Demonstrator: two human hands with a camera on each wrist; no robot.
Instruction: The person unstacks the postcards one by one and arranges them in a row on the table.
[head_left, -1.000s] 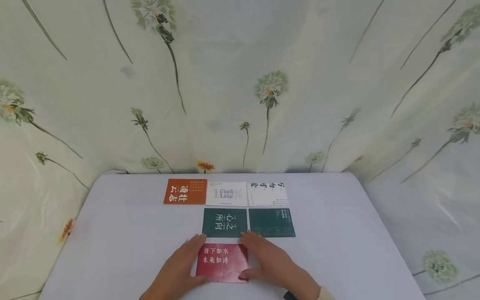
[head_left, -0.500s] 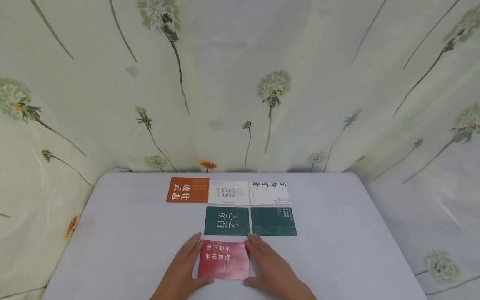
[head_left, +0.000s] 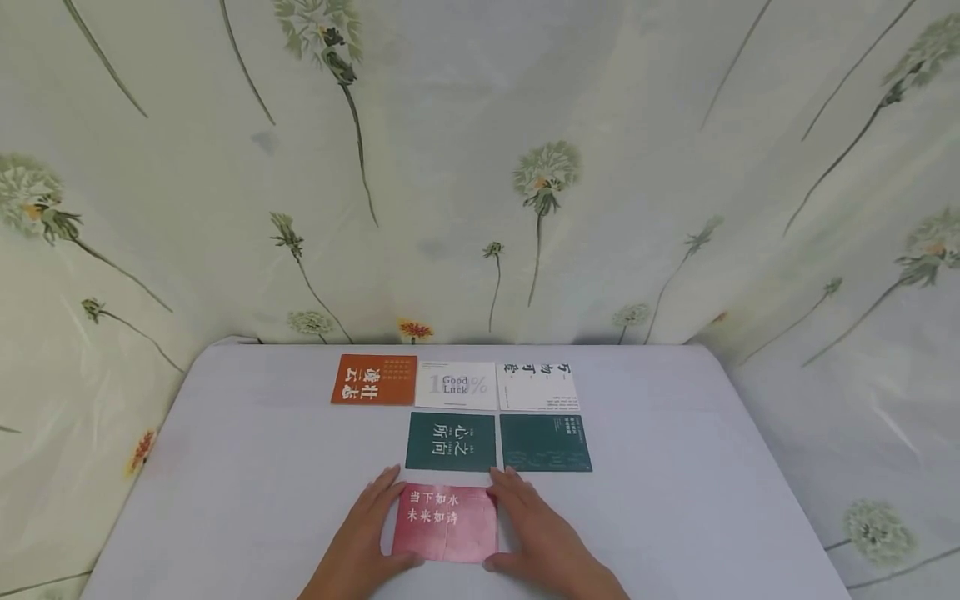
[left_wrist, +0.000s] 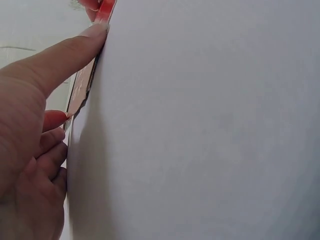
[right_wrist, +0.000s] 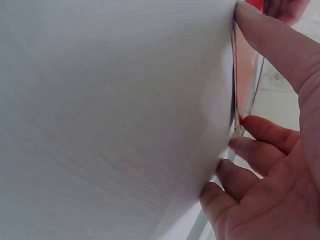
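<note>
A red card with two lines of white characters lies nearest the person on the white table, faintly creased. My left hand holds its left side, index finger at the far corner and thumb on the near edge. On the other side my right hand grips it likewise, thumb at the near right corner. In the left wrist view the card shows as a slanted strip between thumb and index finger. The right wrist view has the card edge-on, thumb and index finger at its ends.
Two dark green cards, one lettered and one plainer, lie just beyond. Behind them are an orange card, a white Good Luck card and another white card. A dandelion-patterned curtain surrounds the white table.
Both hands have spread slightly outward toward the red card's side edges. The right thumb has slid from the card's face to its near corner. The view has shifted a little.
</note>
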